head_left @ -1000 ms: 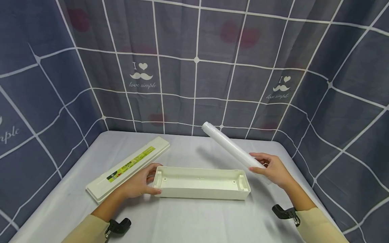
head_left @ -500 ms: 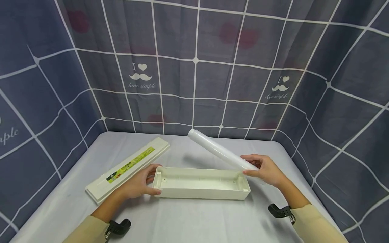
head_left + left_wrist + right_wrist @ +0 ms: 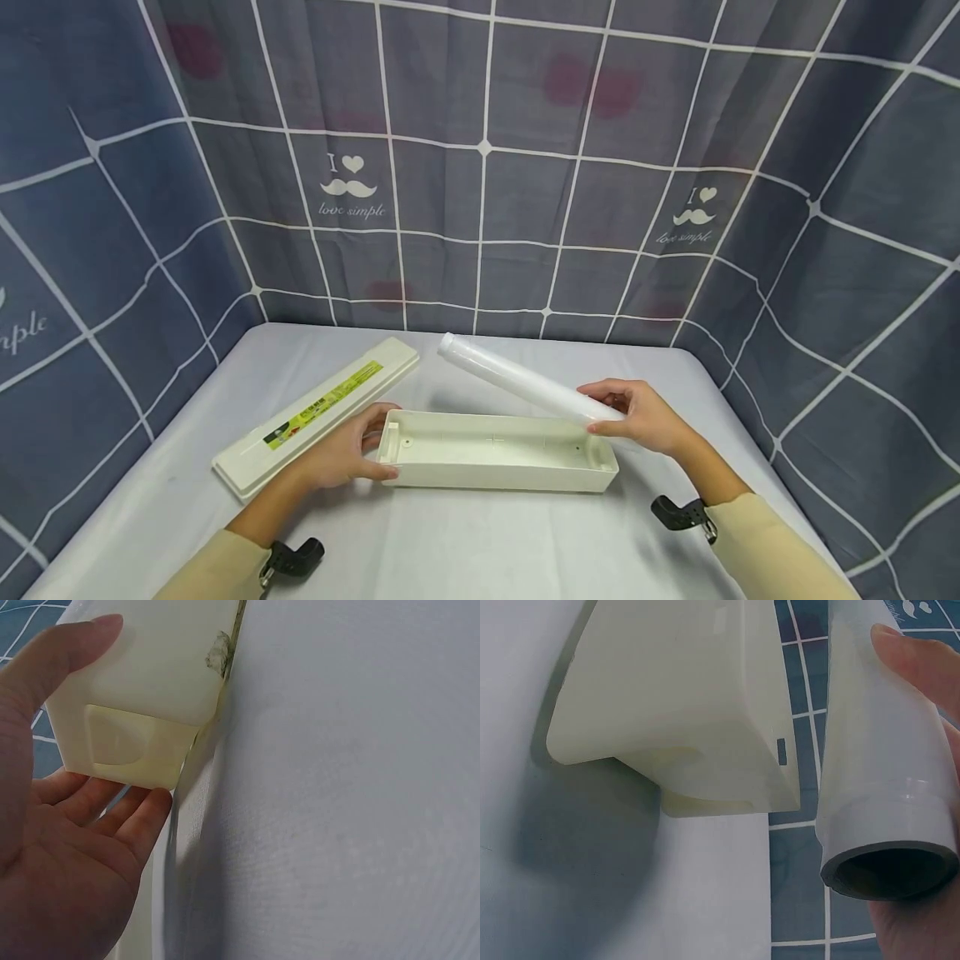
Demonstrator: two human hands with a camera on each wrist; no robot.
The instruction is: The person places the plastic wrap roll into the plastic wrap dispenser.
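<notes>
The right hand's grip [image 3: 637,412] pinches a plastic-film roll [image 3: 517,379] near its near end, thumb on one side and fingers on the other; the right wrist view shows the hollow core opening there. The roll is held aloft just behind the back wall of a cream storage box [image 3: 495,477], its near end by the box's right rear corner. Its long axis runs diagonally from the hand toward the far left, with the free end pointing at the grid-patterned curtain [image 3: 442,267], while the box lies lengthwise from left to right. The left hand's grip [image 3: 345,454] clasps the box's left end between thumb and fingers. The step in hand looks like bringing the roll to the box; the next move would call for swinging the free end nearer the person until both axes match, then lowering the roll between the end brackets [image 3: 392,439]. Beyond the left hand, a lid [image 3: 258,467] with a yellow-green label [image 3: 322,406] lies slantwise on the white-covered tabletop [image 3: 480,550].
</notes>
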